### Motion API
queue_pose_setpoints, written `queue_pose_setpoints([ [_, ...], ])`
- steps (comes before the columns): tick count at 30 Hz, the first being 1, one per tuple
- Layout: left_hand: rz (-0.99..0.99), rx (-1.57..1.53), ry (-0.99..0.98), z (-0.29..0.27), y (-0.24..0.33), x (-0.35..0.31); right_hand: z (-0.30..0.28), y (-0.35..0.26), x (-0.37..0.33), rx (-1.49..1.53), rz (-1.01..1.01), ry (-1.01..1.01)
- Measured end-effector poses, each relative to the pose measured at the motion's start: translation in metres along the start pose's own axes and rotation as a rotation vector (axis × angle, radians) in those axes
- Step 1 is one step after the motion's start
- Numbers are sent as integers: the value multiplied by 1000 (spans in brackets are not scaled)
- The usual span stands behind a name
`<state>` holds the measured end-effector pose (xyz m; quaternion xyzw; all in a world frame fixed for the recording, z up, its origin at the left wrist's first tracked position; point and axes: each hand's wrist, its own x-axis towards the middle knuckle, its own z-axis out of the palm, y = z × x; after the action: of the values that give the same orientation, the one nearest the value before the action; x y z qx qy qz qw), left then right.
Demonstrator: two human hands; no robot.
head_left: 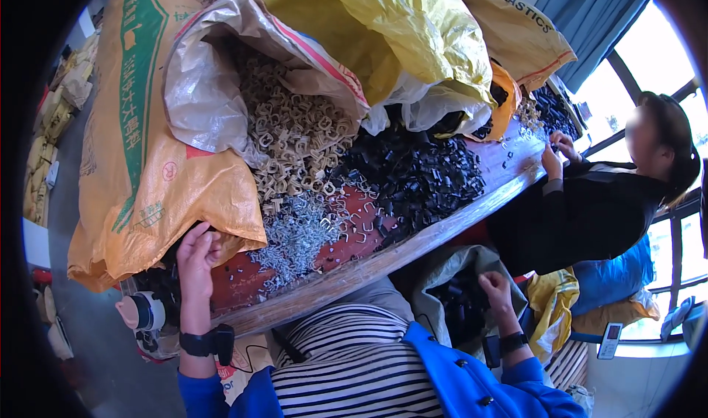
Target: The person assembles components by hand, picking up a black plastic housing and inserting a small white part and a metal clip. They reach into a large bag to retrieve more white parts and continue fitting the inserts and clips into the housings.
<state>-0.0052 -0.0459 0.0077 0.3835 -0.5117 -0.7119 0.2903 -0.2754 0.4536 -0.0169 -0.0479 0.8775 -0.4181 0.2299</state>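
Note:
My left hand (198, 254) is at the mouth of an orange woven sack (214, 197), its fingers curled close together. Dark pieces show by the fingertips, but what they hold, if anything, is hidden. My right hand (497, 291) hovers over an open grey-green sack (428, 300) with black plastic parts (461, 304) inside. Its fingers are drawn in, and I cannot make out anything in them. On the red table (254, 274) between my hands lie small silvery metal pieces (291, 233), beige D-shaped clips (295, 134), U-shaped metal wires (358, 219) and a heap of black pieces (420, 171).
A whitish sack (199, 86) spills the beige clips, and a yellow sack (398, 27) stands behind the black heap. At the right, a person in dark clothes (575, 211) works with both hands at the table. A pink-lidded cup (140, 311) is at the table's left end.

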Motion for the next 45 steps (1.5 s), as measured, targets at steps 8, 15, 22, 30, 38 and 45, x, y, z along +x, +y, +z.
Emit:
queue_pose_setpoints([
  [8,536,1200,151,-9,-7,25,34,-59,10,-451,-548,173],
  [15,772,1640,159,1,-1,27,152,-178,44,-241,-1122,-140],
  [22,591,1256,167,4,11,4,217,-175,83,-550,-1207,-163],
  [30,131,120,-57,40,13,-34,215,-184,81,-411,-1094,-280],
  [38,-246,-287,-404,67,-7,-38,220,-183,80,-438,-1148,-303],
  [45,-385,-349,-525,90,-13,-36,227,-186,88,-508,-1100,-327],
])
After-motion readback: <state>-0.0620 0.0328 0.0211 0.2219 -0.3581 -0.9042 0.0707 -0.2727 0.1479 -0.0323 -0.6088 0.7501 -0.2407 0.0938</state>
